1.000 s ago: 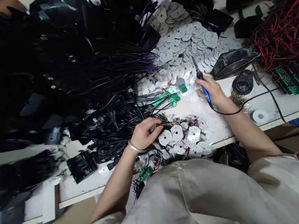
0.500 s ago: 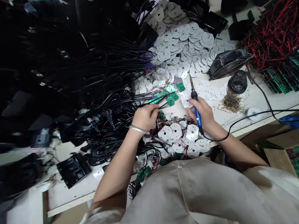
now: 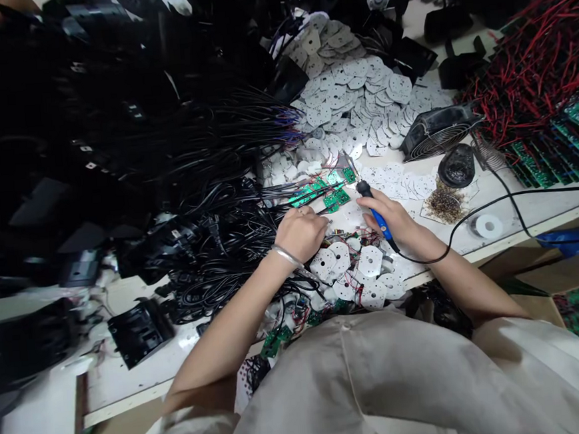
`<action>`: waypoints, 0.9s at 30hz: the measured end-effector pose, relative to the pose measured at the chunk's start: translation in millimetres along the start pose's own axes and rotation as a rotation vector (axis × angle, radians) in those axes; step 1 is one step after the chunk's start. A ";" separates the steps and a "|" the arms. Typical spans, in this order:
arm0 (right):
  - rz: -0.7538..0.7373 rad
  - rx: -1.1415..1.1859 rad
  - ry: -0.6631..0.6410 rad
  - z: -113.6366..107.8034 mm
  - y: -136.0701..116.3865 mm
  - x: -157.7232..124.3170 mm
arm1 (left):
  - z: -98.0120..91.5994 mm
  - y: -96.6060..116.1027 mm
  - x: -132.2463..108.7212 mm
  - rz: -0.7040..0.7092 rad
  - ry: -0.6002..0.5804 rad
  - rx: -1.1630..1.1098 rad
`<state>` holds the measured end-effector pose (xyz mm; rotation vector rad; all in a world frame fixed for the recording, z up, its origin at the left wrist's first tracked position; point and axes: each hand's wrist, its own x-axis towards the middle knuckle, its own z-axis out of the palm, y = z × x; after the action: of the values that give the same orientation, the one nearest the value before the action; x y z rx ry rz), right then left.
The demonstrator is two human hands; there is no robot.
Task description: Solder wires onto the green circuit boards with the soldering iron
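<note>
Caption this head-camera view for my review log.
Right hand grips a blue-handled soldering iron; left hand rests beside green circuit boards and white perforated discs.

Nothing readable, white labels point(image 3: 86, 147) on black adapters point(image 3: 141, 332) (too small, blurred)

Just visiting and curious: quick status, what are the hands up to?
Right hand: gripping blue-handled soldering iron. Left hand: beside green circuit boards, grip unclear. Black power cables crowding its left side.

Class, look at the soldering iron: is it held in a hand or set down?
Held: the right hand grips the soldering iron by its blue handle, with the cord running off to the right.
</note>
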<state>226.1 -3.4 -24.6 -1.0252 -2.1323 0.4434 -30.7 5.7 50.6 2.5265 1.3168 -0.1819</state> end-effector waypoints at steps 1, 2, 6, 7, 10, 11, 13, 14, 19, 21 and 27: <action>0.003 0.031 -0.002 2.4 0.2 1.3 | -2.3 2.5 3.5 -0.002 -0.017 -0.001; 0.009 0.065 0.003 5.9 -0.7 1.9 | -4.5 4.9 8.0 -0.015 -0.043 -0.019; 0.035 0.100 0.037 22.1 -8.6 -1.2 | -10.6 14.7 28.3 -0.178 -0.148 -0.038; 0.032 0.079 0.044 24.8 -9.9 -2.6 | -11.3 17.6 31.8 -0.219 -0.156 -0.009; 0.029 0.025 0.042 28.3 -10.9 -5.4 | -11.5 26.6 36.7 -0.309 -0.138 0.079; 0.034 0.021 0.031 28.4 -10.6 -5.8 | -11.0 29.1 37.5 -0.325 -0.131 0.092; 0.045 0.028 0.015 28.2 -10.2 -5.9 | -9.6 32.6 40.2 -0.332 -0.132 0.084; 0.051 0.036 0.014 28.1 -10.2 -5.8 | -8.8 33.4 42.6 -0.332 -0.132 0.068; 0.075 0.049 0.022 28.7 -12.3 -4.9 | -4.4 29.6 59.0 -0.329 -0.126 0.014; 0.077 0.022 0.015 29.3 -12.3 -5.0 | -2.6 26.0 61.4 -0.288 -0.132 -0.018; 0.120 0.035 -0.006 32.0 -8.8 -7.3 | 5.1 17.5 55.7 -0.314 -0.051 -0.187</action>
<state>201.2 -14.7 -44.7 -1.1374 -2.0685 0.5399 15.7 38.2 35.7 2.1392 1.6225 -0.1766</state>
